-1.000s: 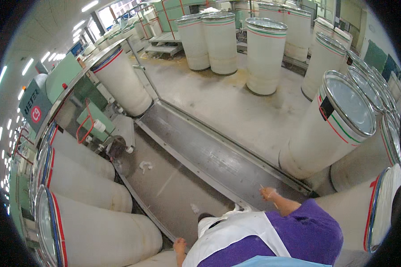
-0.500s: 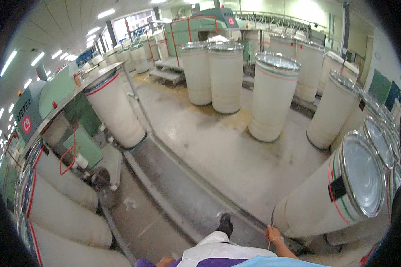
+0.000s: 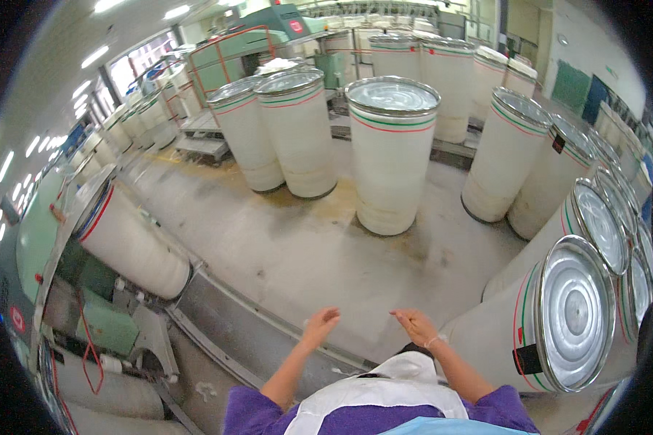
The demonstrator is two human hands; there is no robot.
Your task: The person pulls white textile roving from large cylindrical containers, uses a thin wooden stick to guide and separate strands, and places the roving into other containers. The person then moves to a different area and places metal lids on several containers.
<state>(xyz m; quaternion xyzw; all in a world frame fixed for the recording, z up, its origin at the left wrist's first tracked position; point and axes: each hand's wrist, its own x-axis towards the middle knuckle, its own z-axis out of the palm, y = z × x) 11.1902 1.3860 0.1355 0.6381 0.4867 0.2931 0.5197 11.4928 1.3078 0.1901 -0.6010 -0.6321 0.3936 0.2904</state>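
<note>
My left hand (image 3: pixel 319 326) is raised in front of my body with its fingers curled together. Across a short gap from it, my right hand (image 3: pixel 415 328) points inward, thumb and fingers closed in a pinch. Whatever either hand may hold is too small to make out. Both are above the floor, touching no can. Nearest to the right hand is a tall cream can (image 3: pixel 486 330) with a shiny metal lid and red and green stripes. Another lidded can (image 3: pixel 388 159) stands upright on the floor ahead.
Two tall cans (image 3: pixel 297 138) stand ahead on the left, beside low metal steps (image 3: pixel 202 145). More lidded cans (image 3: pixel 595 217) crowd the right side. A green machine (image 3: pixel 98 326) and a red-striped can (image 3: pixel 134 243) are at left. A metal floor track (image 3: pixel 247 326) runs below my hands.
My left hand has risen into view from the lower edge. My right hand has moved up and left; the thin pale strip it held no longer shows. My view has swung to the right.
</note>
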